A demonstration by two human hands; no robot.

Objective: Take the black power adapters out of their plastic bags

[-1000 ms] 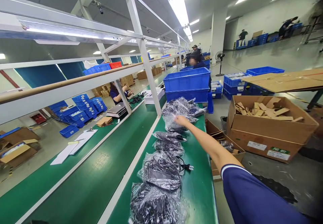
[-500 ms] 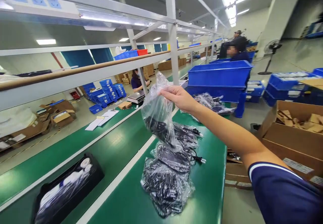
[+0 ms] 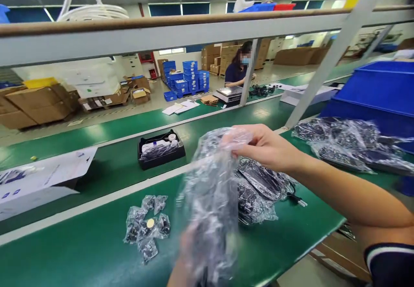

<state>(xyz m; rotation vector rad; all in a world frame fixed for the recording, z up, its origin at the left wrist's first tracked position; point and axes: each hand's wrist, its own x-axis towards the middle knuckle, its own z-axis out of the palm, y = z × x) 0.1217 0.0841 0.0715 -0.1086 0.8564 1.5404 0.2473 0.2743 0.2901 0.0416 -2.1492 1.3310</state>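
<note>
A clear plastic bag point(image 3: 210, 187) hangs in front of me above the green bench, blurred by motion. Dark contents show faintly near its bottom; their kind is hard to make out. My right hand point(image 3: 258, 144) pinches the gathered top of this bag between thumb and fingers. Low on the bag's left side is my left hand point(image 3: 189, 246), closed around it, smeared and partly covered by the film. Just behind lies a pile of bagged black power cords point(image 3: 261, 185), one plug sticking out. Several small bagged black parts point(image 3: 147, 226) rest on the bench to the left.
On the belt beyond stands a black tray point(image 3: 161, 149) with wrapped white items. An open white carton point(image 3: 42, 179) sits at the left. More bagged items point(image 3: 352, 142) lie by blue bins point(image 3: 384, 93) at right. A slanted metal post point(image 3: 339, 49) rises nearby. A co-worker point(image 3: 237, 67) sits across.
My view has swung left and down. The plastic bag has come closer and lower in my right hand, and my left hand has appeared at its lower part.
</note>
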